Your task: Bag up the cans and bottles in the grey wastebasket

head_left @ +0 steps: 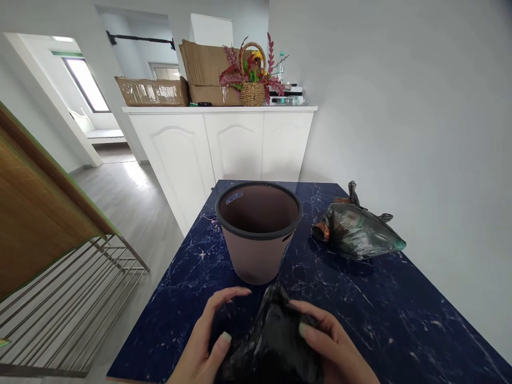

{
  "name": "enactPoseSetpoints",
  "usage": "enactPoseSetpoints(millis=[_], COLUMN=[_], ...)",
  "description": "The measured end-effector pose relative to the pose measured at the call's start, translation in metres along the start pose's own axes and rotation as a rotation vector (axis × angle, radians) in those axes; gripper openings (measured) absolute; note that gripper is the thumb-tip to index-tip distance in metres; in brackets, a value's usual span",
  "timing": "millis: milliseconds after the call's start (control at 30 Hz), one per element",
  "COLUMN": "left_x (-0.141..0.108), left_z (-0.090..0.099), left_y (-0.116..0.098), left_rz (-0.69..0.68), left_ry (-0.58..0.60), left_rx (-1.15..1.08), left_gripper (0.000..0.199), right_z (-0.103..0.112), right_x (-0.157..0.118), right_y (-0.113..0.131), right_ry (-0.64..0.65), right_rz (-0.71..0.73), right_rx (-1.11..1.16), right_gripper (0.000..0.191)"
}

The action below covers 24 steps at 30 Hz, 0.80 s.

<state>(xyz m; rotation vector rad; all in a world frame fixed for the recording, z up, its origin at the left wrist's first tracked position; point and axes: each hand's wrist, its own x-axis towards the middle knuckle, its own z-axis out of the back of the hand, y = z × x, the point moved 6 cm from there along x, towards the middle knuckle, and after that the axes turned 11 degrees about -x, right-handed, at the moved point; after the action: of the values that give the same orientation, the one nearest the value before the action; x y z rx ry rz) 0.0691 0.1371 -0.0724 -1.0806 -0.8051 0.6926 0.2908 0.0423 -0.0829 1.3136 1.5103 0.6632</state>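
A crumpled black plastic bag (276, 338) sits at the near edge of the blue marble-patterned table, between my two hands. My left hand (212, 330) is on its left side, thumb and fingers spread apart with nothing between them. On the other side, my right hand (328, 338) grips the bag, its fingertips and thumb pressed against the black plastic. Just beyond the bag stands an upright pinkish-brown trash bin (258, 256) with a dark rim. The bin's mouth faces up, and its lower inside is hidden from view.
On the right of the table (192, 288) lies a tied dark translucent bag (360, 229) with items inside. A white cabinet (236, 141) behind carries cardboard boxes and a flower basket (253, 93). A metal rack (80, 298) stands at the left, beside the table.
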Motion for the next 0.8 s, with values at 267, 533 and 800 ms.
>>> enactPoseSetpoints(millis=[267,533,800], left_x=[0.006,-0.016,-0.051], left_z=[0.006,0.076,0.115], left_y=[-0.026,-0.038,-0.033], left_rz=[0.163,0.011,-0.100], left_ry=[0.018,-0.401,-0.517], left_rx=[-0.066,0.180,0.400], left_gripper=[0.033,0.020,0.017], right_z=[-0.014,-0.071,-0.152], right_x=[0.016,-0.004,0.018], right_y=[0.040,0.049,0.029], right_ry=[-0.095,-0.301,0.135], right_rz=[0.104,0.583,0.297], right_rx=[-0.310,-0.782,-0.646], right_gripper=[0.069,0.032,0.050])
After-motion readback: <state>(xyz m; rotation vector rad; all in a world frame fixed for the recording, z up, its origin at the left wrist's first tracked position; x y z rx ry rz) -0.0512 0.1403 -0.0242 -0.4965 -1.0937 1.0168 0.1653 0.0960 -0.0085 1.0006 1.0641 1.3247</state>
